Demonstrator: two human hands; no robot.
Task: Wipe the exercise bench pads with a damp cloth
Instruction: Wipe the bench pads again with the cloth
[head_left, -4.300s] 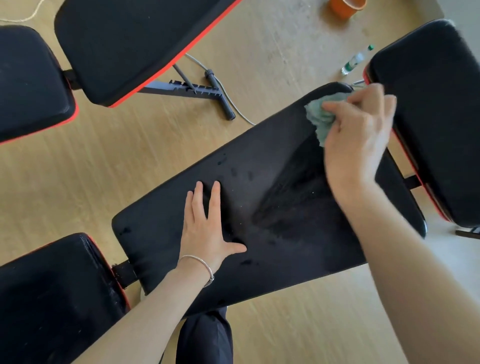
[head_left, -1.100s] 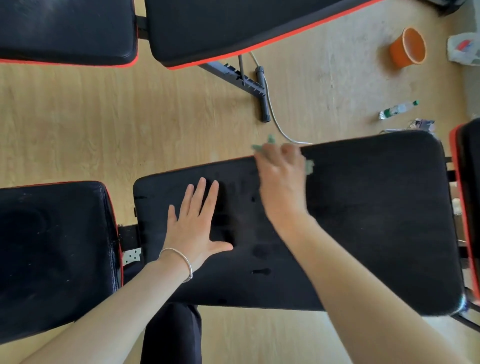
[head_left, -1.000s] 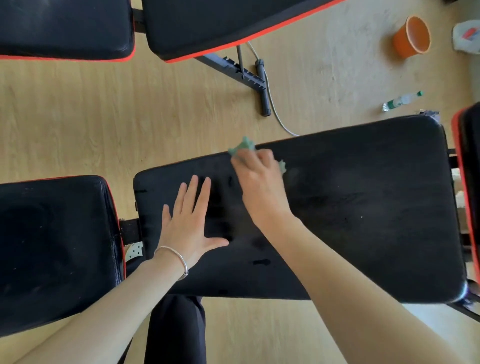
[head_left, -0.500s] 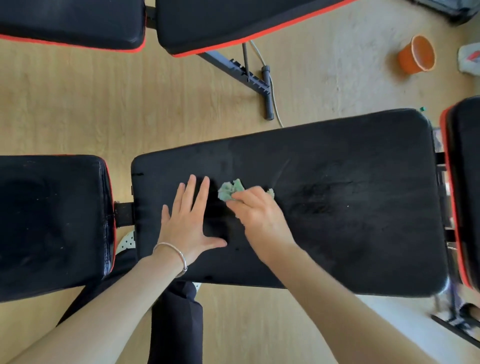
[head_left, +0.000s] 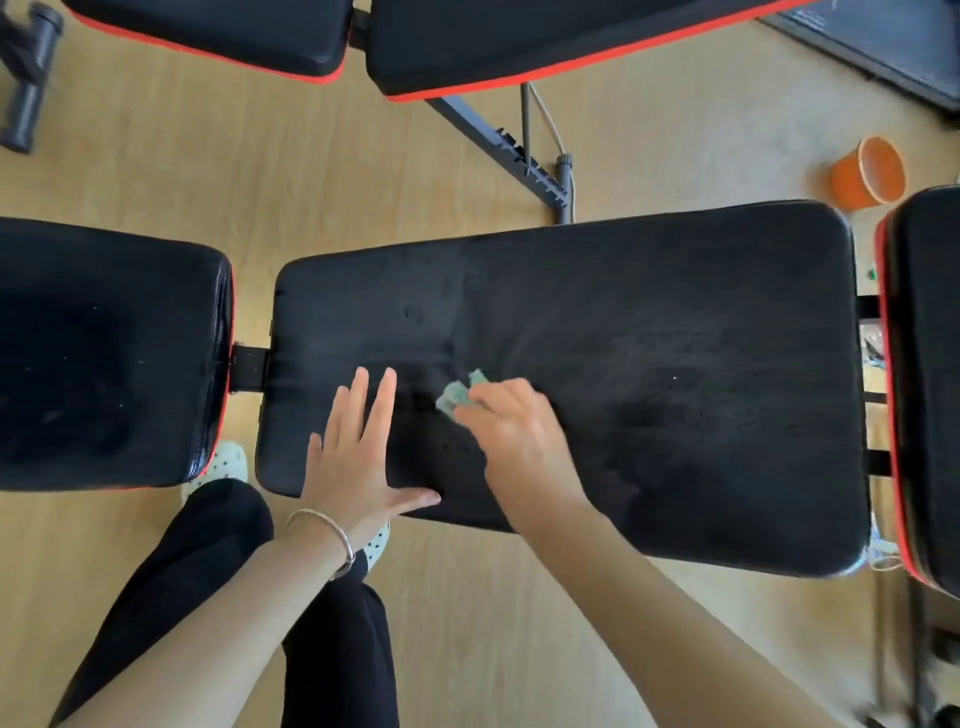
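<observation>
Bench pad bears right hand gripping cloth.

The left hand lies flat, palm down, on the near left part of the long pad, with fingers straight and the thumb spread along the pad's near edge. Just to its right on the pad, the right hand presses down, its fingers curled round a bunched green cloth. Both bare forearms reach in from the pad's near side.
</observation>
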